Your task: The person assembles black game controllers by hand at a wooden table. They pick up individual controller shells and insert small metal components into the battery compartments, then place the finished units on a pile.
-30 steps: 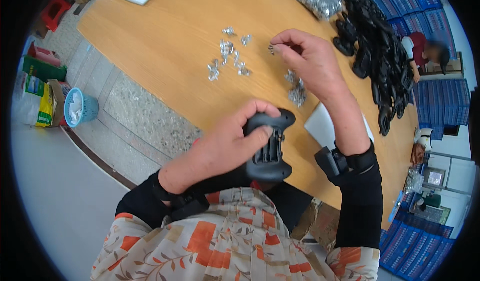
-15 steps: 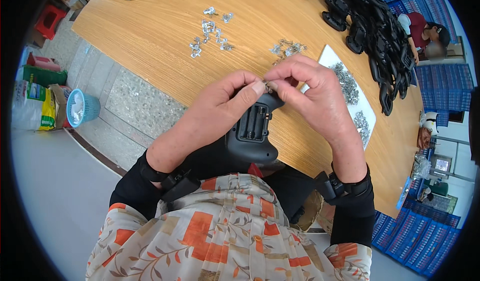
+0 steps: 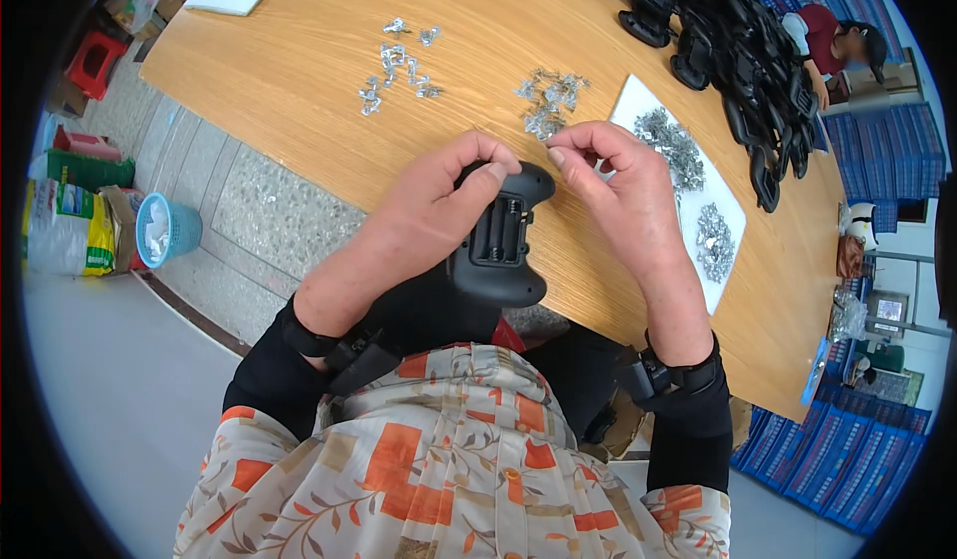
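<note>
A black game controller [image 3: 495, 282], back side up with its battery compartment open, lies beneath my hands at the table's near edge. My left hand [image 3: 419, 205] is closed over its left side, thumb and index finger pinched together above it; whatever sits between those fingertips is too small to make out. To the right of the controller, my right hand [image 3: 628, 185] is in a pinch, its fingertips by a small heap of metal clips [image 3: 548, 106]. Whether a clip is between them is unclear. More metal clips [image 3: 397, 61] lie scattered on the table, farther left.
A white foam sheet [image 3: 710, 285] bears two piles of small metal parts. Many black plastic shells [image 3: 743, 81] are heaped at the far right, beside another person [image 3: 832, 46]. Blue stacked trays [image 3: 837, 459] stand right; a blue basket [image 3: 187, 230] stands on the floor left.
My hands have drawn apart from a shared pinch at the controller's top. The right one has shifted slightly away, toward the clip heap. The table view has slid a little left.
</note>
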{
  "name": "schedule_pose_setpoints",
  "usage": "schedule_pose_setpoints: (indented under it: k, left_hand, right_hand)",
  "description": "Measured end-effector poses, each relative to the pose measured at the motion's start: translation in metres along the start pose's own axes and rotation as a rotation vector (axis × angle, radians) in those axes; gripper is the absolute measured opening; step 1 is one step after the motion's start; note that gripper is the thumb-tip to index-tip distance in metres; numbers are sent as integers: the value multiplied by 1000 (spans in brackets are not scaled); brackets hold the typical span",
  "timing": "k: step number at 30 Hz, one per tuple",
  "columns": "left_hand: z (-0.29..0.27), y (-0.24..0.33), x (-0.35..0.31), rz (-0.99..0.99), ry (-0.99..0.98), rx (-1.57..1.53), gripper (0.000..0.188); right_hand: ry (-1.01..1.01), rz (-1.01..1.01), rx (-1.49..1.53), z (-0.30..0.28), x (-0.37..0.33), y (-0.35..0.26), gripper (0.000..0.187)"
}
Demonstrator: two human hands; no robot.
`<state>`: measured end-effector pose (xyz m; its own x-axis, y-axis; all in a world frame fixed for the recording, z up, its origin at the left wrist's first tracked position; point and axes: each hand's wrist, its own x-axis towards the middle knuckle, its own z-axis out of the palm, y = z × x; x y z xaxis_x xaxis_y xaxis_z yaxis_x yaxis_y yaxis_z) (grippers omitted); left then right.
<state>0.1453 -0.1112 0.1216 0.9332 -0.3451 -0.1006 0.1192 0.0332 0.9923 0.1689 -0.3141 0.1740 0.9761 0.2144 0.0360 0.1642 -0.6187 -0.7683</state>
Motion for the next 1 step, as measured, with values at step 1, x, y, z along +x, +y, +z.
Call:
schedule_pose_setpoints:
  k: [1]
  left_hand:
    - [-4, 1, -2, -22, -15, 26, 17]
  right_hand:
    - [3, 2, 1, -1, -1, 1, 13]
